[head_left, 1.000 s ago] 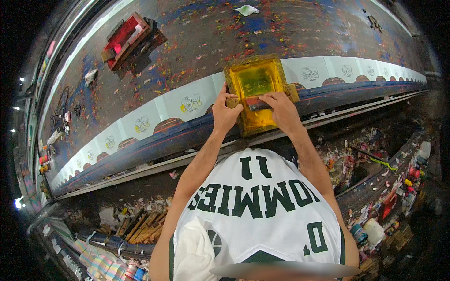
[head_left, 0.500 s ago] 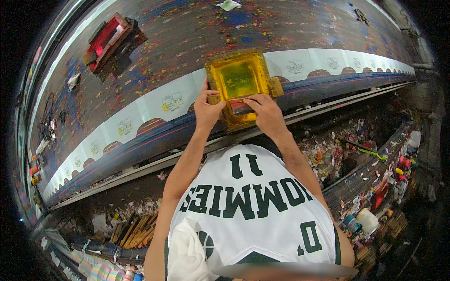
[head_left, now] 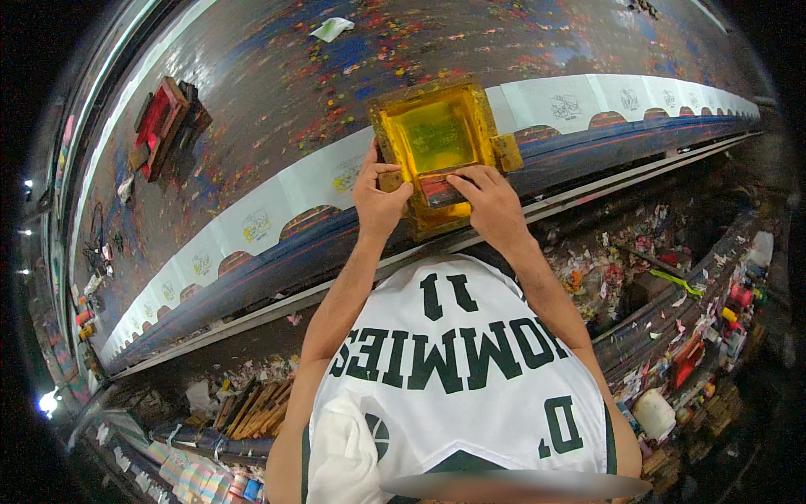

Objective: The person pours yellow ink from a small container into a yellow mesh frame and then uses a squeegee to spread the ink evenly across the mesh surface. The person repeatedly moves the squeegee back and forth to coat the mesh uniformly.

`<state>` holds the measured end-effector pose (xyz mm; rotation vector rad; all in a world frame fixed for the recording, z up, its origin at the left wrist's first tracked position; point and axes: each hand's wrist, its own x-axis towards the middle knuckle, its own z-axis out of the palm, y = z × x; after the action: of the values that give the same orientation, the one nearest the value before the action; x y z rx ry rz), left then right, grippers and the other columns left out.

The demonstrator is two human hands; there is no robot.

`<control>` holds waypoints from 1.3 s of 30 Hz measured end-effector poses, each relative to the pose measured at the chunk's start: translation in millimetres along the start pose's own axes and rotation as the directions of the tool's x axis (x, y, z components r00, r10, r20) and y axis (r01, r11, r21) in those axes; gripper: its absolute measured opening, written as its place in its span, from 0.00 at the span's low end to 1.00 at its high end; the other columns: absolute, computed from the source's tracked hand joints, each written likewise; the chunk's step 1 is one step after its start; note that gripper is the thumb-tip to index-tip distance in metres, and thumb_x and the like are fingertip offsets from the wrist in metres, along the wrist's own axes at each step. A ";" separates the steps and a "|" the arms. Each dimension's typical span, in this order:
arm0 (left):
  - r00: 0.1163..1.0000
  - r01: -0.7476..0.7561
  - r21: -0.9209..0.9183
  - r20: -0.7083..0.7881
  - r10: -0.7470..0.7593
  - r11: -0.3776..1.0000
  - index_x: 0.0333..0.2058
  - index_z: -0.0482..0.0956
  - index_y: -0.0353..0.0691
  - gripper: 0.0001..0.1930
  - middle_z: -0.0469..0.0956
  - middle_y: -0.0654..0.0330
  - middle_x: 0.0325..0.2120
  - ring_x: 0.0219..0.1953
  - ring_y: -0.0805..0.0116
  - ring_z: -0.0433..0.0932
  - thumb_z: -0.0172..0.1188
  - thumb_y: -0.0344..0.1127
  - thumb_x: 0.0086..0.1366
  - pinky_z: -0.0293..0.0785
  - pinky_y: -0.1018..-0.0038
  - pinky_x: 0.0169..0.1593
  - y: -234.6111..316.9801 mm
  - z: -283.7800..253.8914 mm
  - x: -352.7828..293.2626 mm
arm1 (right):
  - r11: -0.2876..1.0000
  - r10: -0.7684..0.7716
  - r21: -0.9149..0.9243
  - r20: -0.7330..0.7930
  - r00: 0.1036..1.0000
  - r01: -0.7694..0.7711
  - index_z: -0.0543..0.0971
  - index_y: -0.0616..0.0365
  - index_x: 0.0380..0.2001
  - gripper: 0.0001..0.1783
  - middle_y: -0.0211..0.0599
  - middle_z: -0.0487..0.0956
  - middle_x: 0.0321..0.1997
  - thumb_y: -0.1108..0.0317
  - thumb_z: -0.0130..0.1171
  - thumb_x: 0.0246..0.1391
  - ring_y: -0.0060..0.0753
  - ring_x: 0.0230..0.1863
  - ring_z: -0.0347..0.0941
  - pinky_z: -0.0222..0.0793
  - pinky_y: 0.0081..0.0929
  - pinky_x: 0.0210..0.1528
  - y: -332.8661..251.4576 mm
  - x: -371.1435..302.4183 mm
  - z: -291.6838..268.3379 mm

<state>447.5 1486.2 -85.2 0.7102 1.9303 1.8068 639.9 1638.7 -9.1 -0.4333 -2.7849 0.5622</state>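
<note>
A screen printing frame (head_left: pixel 482 122), smeared with yellow ink, lies over a long pale strip (head_left: pixel 290 189) near the table's front edge. Its mesh shows greenish yellow inside the rim. My left hand (head_left: pixel 382 202) pinches the frame's left side, thumb near a small block there. With its fingers bent over the top, my right hand (head_left: pixel 494 202) grips a reddish, dark-edged squeegee (head_left: pixel 438 191) at the near end of the frame. The strip's panels carry small line drawings, with yellow in those to the left of the frame. Under the frame, the strip is hidden.
A red-inked frame (head_left: pixel 159 130) rests at the far left of the paint-spattered table (head_left: pixel 277 109). A white cloth or paper (head_left: pixel 332 29) lies at the back. Wooden slats (head_left: pixel 256 412) and scraps are below the table's edge; bottles and a whitish jug (head_left: pixel 655 416) stand at lower right.
The whole view has turned a little, shifting the strip rightward and the red-inked frame left and down. My left hand still holds the yellow printing frame, my right the squeegee.
</note>
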 end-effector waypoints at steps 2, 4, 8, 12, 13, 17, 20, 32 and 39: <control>0.999 0.038 0.003 0.014 -0.038 0.999 0.39 0.85 0.38 0.12 0.65 0.41 0.80 0.81 0.49 0.64 0.73 0.25 0.56 0.67 0.59 0.76 -0.3 24.8 2.6 | 1.000 -0.001 -0.005 0.004 1.000 0.001 0.85 0.57 0.57 0.26 0.37 0.84 0.58 0.79 0.63 0.53 0.47 0.62 0.78 0.76 0.43 0.68 22.4 -4.6 -11.9; 0.998 0.064 -0.007 0.016 -0.064 0.998 0.40 0.84 0.38 0.12 0.64 0.41 0.80 0.81 0.50 0.65 0.73 0.24 0.56 0.68 0.60 0.75 0.8 42.8 3.8 | 1.000 0.000 0.010 0.022 1.000 0.000 0.85 0.56 0.57 0.26 0.38 0.84 0.58 0.78 0.63 0.53 0.47 0.63 0.78 0.76 0.43 0.68 38.8 -8.3 -20.4; 0.989 0.150 -0.053 -0.001 -0.150 0.987 0.40 0.82 0.36 0.13 0.63 0.42 0.80 0.80 0.52 0.66 0.72 0.21 0.56 0.69 0.62 0.75 6.0 57.7 -2.3 | 0.999 -0.012 0.045 0.050 0.999 0.010 0.85 0.57 0.57 0.26 0.40 0.82 0.59 0.78 0.64 0.52 0.49 0.63 0.77 0.75 0.45 0.69 53.6 -14.3 -30.1; 0.987 0.158 -0.095 0.031 -0.155 0.983 0.45 0.80 0.35 0.18 0.59 0.46 0.83 0.77 0.57 0.69 0.69 0.15 0.56 0.76 0.63 0.69 7.6 57.1 -0.2 | 0.997 -0.039 0.065 0.043 0.998 0.037 0.85 0.57 0.58 0.28 0.40 0.82 0.60 0.80 0.64 0.52 0.50 0.64 0.77 0.76 0.46 0.68 57.1 -15.6 -32.9; 0.989 0.148 -0.101 0.033 -0.145 0.984 0.45 0.79 0.35 0.19 0.59 0.46 0.83 0.77 0.57 0.69 0.69 0.14 0.56 0.77 0.63 0.69 7.9 56.2 -0.6 | 0.997 -0.043 0.063 0.035 0.998 0.041 0.85 0.57 0.58 0.28 0.40 0.82 0.61 0.79 0.64 0.52 0.50 0.64 0.77 0.76 0.47 0.68 57.0 -15.6 -33.0; 0.984 0.179 -0.111 0.025 -0.177 0.978 0.45 0.79 0.35 0.19 0.58 0.45 0.83 0.77 0.57 0.70 0.69 0.14 0.56 0.77 0.63 0.69 8.0 55.7 -3.6 | 0.996 -0.044 0.076 0.060 0.997 0.040 0.84 0.57 0.59 0.27 0.40 0.82 0.61 0.79 0.64 0.53 0.51 0.64 0.76 0.75 0.47 0.69 56.3 -15.5 -34.5; 0.986 0.169 -0.140 0.020 -0.167 0.976 0.42 0.80 0.34 0.16 0.60 0.42 0.82 0.78 0.57 0.69 0.70 0.16 0.56 0.75 0.63 0.69 8.7 53.8 -3.8 | 0.995 -0.061 0.078 0.024 0.998 0.059 0.84 0.58 0.57 0.27 0.42 0.81 0.59 0.79 0.65 0.51 0.51 0.63 0.76 0.73 0.49 0.71 51.6 -14.5 -37.7; 0.996 0.085 0.085 0.016 -0.087 0.993 0.42 0.82 0.34 0.14 0.61 0.36 0.80 0.82 0.48 0.62 0.72 0.25 0.57 0.66 0.59 0.76 2.0 58.5 -3.8 | 0.991 -0.005 0.131 0.077 0.997 -0.005 0.86 0.58 0.57 0.24 0.47 0.85 0.59 0.81 0.62 0.57 0.55 0.63 0.78 0.74 0.46 0.69 88.3 81.4 -32.6; 0.998 0.061 0.049 0.010 -0.062 0.997 0.41 0.83 0.34 0.14 0.63 0.39 0.80 0.79 0.49 0.69 0.73 0.28 0.57 0.72 0.62 0.72 5.9 60.1 -2.7 | 0.998 0.012 0.061 0.108 0.994 -0.019 0.86 0.57 0.57 0.24 0.46 0.85 0.59 0.83 0.61 0.57 0.55 0.63 0.79 0.76 0.47 0.68 77.3 59.2 -29.1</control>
<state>486.6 1532.3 -84.5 0.6678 1.9723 1.7211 612.8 1736.5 -3.4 -0.4239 -2.8590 0.6927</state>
